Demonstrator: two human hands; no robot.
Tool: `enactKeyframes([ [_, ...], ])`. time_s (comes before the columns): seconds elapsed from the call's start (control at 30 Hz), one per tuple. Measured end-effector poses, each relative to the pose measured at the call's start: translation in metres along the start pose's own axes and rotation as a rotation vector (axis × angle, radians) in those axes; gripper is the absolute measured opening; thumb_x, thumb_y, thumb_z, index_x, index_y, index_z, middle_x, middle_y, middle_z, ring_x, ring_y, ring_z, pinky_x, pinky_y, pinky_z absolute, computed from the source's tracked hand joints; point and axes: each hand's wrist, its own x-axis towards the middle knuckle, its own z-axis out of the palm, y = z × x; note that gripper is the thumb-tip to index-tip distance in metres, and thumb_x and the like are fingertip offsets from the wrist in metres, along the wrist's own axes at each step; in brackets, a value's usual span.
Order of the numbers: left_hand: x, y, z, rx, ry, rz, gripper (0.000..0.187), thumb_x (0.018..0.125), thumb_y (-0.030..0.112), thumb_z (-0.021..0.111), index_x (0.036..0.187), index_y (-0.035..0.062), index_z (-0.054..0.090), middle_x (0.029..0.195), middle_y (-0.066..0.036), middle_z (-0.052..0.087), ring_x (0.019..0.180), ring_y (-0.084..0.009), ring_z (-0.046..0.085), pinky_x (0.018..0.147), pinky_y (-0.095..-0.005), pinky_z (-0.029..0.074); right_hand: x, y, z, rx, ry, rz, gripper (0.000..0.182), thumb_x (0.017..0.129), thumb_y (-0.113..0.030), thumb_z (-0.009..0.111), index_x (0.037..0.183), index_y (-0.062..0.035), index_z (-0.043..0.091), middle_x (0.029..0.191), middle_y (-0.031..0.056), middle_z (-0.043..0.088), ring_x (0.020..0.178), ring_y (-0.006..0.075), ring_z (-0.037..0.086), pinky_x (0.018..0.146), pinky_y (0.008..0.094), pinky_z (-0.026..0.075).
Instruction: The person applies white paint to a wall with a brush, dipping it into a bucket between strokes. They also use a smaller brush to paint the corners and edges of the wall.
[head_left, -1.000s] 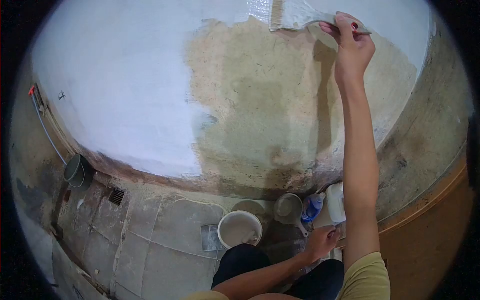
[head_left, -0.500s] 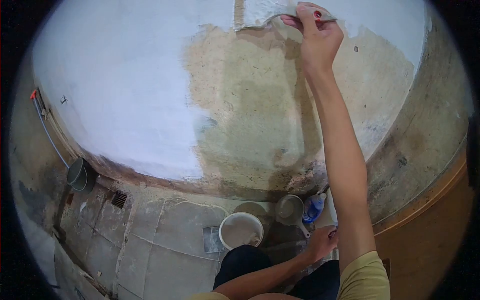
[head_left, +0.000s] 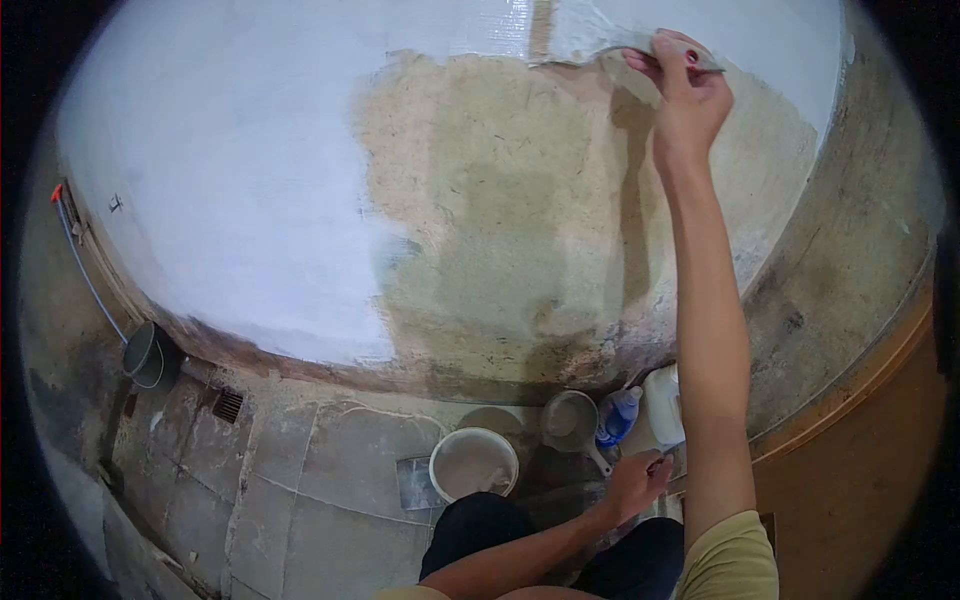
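R hand [head_left: 692, 100] is up high at the wall [head_left: 480, 220], fingers closed round the handle of a wide brush [head_left: 585, 32]. Thumb & fingers pinch the handle; its end, w/ 1 red-edged hole, sticks out to the right past the hand. Brush lies approx sideways, bristles pointing left, at the top edge of the bare patch, body smeared white. A shiny ridged streak sits just L of the bristles.

L hand [head_left: 637, 484] is low, above the person's knees, fingers loosely curled; can't tell if it has hold of anything. Nearest it: a dipper [head_left: 600, 460] w/ its handle twd the hand, a blue bottle [head_left: 618, 418] & a white jug [head_left: 663, 405], all 3 near the wall base.

Wall's white on the L & along the top; middle's bare, tan-green, w/ dark stains low down. White bucket [head_left: 433, 466] w/ pale stuff inside stands on the floor [head_left: 350, 470] by 1 knee, a flat grey piece [head_left: 413, 485] just L of it. Far L: dark bucket [head_left: 150, 360], blue hose [head_left: 85, 258] w/ red end, floor grate [head_left: 228, 405].
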Motion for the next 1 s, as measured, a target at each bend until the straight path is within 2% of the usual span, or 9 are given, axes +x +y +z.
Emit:
enactKeyframes([
  [0.13,-0.001,-0.002,0.006,0.025,0.041,0.024,0.027,0.09,0.019,0.061,0.073,-0.0012,0.061,0.058,-0.017,0.055,0.047,-0.0255,0.053,0.049,-0.0381,0.041,0.007,-0.008,-0.028,-0.046,0.051,-0.037,0.022,0.089,-0.008,0.063,0.101,0.0109,0.061,0.089,0.0137,0.065,0.077,0.0262,0.069,0.078,0.0331,0.058],
  [0.27,-0.001,0.005,0.005,0.034,0.002,0.017,0.024,0.088,0.017,0.063,0.074,-0.0019,0.06,0.058,-0.017,0.056,0.047,-0.0264,0.054,0.048,-0.0377,0.042,0.008,-0.012,-0.034,-0.04,0.077,-0.031,0.022,0.089,-0.008,0.063,0.101,0.0103,0.06,0.09,0.014,0.065,0.077,0.0263,0.069,0.078,0.0326,0.058],
  [0.47,-0.003,-0.001,0.016,-0.029,-0.008,0.063,0.014,0.082,0.012,0.065,0.081,-0.0004,0.06,0.066,-0.018,0.059,0.05,-0.0291,0.056,0.051,-0.0369,0.044,-0.002,-0.012,0.017,0.073,0.033,-0.033,0.021,0.089,-0.007,0.063,0.101,0.01,0.059,0.091,0.014,0.064,0.076,0.0253,0.069,0.074,0.0321,0.058],
  [0.53,-0.003,0.003,0.017,-0.104,0.035,0.061,0.025,0.087,0.019,0.06,0.074,-0.0017,0.056,0.065,-0.021,0.054,0.056,-0.0381,0.054,0.054,-0.0419,0.042,-0.016,-0.031,0.049,-0.077,0.106,0.184,0.013,0.091,-0.006,0.06,0.086,0.006,0.061,0.078,0.0087,0.063,0.067,0.0166,0.065,0.063,0.0268,0.055],
  [0.63,-0.004,0.009,0.012,-0.213,0.015,0.041,0.019,0.085,0.017,0.06,0.079,-0.0016,0.059,0.069,-0.022,0.057,0.063,-0.0388,0.058,0.057,-0.0424,0.044,-0.016,0.003,0.074,0.127,-0.016,0.048,0.013,0.091,-0.007,0.06,0.087,0.0061,0.061,0.078,0.0095,0.063,0.067,0.0167,0.065,0.062,0.0266,0.055],
  [0.77,-0.004,0.009,0.004,-0.193,0.047,0.14,0.014,0.084,0.013,0.059,0.086,-0.0008,0.061,0.076,-0.023,0.059,0.071,-0.0409,0.06,0.06,-0.0438,0.046,-0.026,0.013,0.122,0.136,-0.064,0.111,0.014,0.09,-0.007,0.062,0.086,0.0068,0.061,0.078,0.0099,0.063,0.067,0.0167,0.066,0.061,0.0268,0.054],
  [0.83,-0.01,-0.033,0.027,-0.44,0.04,0.064,0.013,0.082,0.01,0.059,0.091,0.001,0.063,0.082,-0.022,0.061,0.076,-0.0427,0.059,0.063,-0.0447,0.047,-0.028,0.022,0.138,0.2,-0.089,0.071,0.016,0.089,-0.008,0.062,0.086,0.0075,0.061,0.077,0.0099,0.063,0.067,0.0168,0.066,0.06,0.027,0.054],
  [0.97,-0.007,-0.026,0.01,-0.519,-0.035,0.009,0.015,0.08,0.01,0.06,0.092,0.0017,0.063,0.086,-0.02,0.062,0.079,-0.0423,0.059,0.064,-0.0446,0.047,-0.032,0.03,0.151,0.192,-0.094,0.073,0.015,0.089,-0.007,0.062,0.085,0.0069,0.061,0.076,0.0093,0.063,0.066,0.0167,0.065,0.058,0.0267,0.053],
  [1.0,-0.007,-0.024,0.006,-0.513,-0.018,0.072,0.015,0.08,0.01,0.06,0.092,0.0016,0.063,0.086,-0.02,0.063,0.079,-0.0422,0.06,0.064,-0.0445,0.047,-0.033,0.029,0.15,0.188,-0.093,0.072,0.015,0.089,-0.007,0.062,0.085,0.0069,0.061,0.076,0.0093,0.063,0.066,0.0167,0.065,0.058,0.0267,0.053],
])
